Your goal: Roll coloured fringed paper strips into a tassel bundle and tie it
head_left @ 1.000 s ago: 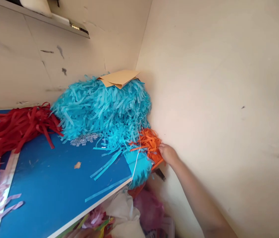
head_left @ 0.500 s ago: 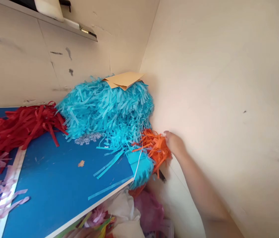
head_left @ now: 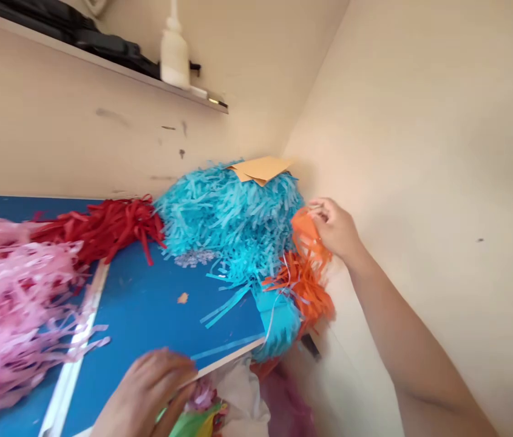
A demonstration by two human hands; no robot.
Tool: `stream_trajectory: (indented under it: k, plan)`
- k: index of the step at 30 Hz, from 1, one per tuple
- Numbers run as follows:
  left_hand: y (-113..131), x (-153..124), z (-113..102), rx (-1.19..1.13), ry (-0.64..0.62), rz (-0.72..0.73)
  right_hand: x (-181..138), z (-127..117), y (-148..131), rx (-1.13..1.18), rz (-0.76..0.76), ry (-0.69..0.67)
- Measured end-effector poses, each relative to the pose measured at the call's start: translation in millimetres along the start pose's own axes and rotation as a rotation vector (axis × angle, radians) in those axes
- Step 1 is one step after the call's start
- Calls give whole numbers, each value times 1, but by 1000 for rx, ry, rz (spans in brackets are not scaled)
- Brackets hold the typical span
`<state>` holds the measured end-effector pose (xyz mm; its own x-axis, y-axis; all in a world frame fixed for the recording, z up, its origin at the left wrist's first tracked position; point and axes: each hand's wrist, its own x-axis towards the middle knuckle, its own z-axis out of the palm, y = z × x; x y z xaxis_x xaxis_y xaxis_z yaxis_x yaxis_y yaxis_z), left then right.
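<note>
My right hand (head_left: 336, 227) is closed on a piece of orange fringed tissue paper (head_left: 306, 224), raised at the right wall. Below it hangs more orange fringe (head_left: 313, 297) beside the table corner. Left of that is a large heap of turquoise fringed tissue paper (head_left: 229, 212). A turquoise strip (head_left: 278, 318) droops over the corner, with a thin white string across it. My left hand (head_left: 151, 388), slightly blurred, is at the front edge of the blue table (head_left: 147, 321). Its fingers are loosely bent and somewhat apart, with nothing visible in them.
Red fringe (head_left: 115, 227) and pink fringe (head_left: 19, 303) lie on the left. Tan paper sheets (head_left: 263, 169) rest on the turquoise heap. Above is a wall shelf (head_left: 138, 76) with a white bottle (head_left: 175, 57). Pale bags (head_left: 242, 394) and coloured scraps sit below the table edge.
My right hand has moved up, lifting a piece of the orange fringe. My left hand has come up to the table's front edge. The view has shifted left.
</note>
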<state>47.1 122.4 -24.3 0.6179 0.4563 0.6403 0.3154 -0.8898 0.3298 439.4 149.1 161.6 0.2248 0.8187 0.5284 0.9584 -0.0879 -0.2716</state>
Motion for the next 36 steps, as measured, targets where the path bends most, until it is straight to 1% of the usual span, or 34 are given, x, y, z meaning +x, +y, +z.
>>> stream_trajectory:
  k: [1, 2, 4, 7, 10, 12, 15, 17, 20, 22, 23, 24, 26, 27, 29, 30, 31, 32, 33, 34, 35, 36]
  plan:
    - [4, 15, -10, 10, 76, -30, -4, 9, -19, 80, -60, -67]
    - [7, 30, -18, 11, 125, -54, -9, 18, -38, 118, -93, -131]
    - [14, 52, -25, -10, 222, -112, -21, 39, -75, 109, -104, -227]
    - [18, 70, -18, -15, 362, -248, -38, 63, -124, 14, -131, -333]
    - [11, 71, -5, -75, 426, -373, -50, 77, -157, -19, -240, -388]
    - [1, 65, -2, -135, 440, -419, -55, 82, -170, 5, -305, -402]
    - [-16, 52, -8, -245, 477, -449, -60, 89, -179, 36, -363, -425]
    - [-25, 41, -18, -391, 500, -427, -62, 92, -181, 45, -379, -440]
    - [-32, 24, -39, -683, 540, -354, -67, 96, -182, 50, -374, -446]
    - [-33, 17, -52, -771, 538, -357, -70, 98, -182, 53, -376, -445]
    - [-33, 15, -58, -762, 533, -383, -72, 100, -182, 53, -385, -445]
    - [-33, 15, -62, -701, 526, -424, -73, 101, -183, 52, -396, -446]
    - [-33, 18, -65, -436, 495, -492, -74, 103, -183, 51, -423, -448]
    - [-34, 22, -64, -289, 446, -487, -74, 104, -183, 55, -438, -450]
    - [-40, 30, -57, -80, 264, -404, -76, 104, -185, 84, -480, -465]
    - [-45, 34, -53, -38, 155, -345, -80, 104, -187, 107, -501, -456]
    - [-50, 37, -49, -35, 71, -299, -86, 104, -190, 134, -509, -413]
    - [-56, 38, -46, -26, 29, -279, -96, 104, -194, 169, -508, -333]
    - [-62, 39, -44, 15, 38, -287, -109, 106, -200, 221, -501, -242]
    - [-68, 38, -44, 94, 87, -317, -126, 110, -207, 288, -485, -137]
    - [-73, 35, -46, 197, 151, -352, -144, 116, -216, 387, -488, -83]
    - [-77, 31, -51, 309, 215, -382, -163, 125, -227, 524, -509, -146]
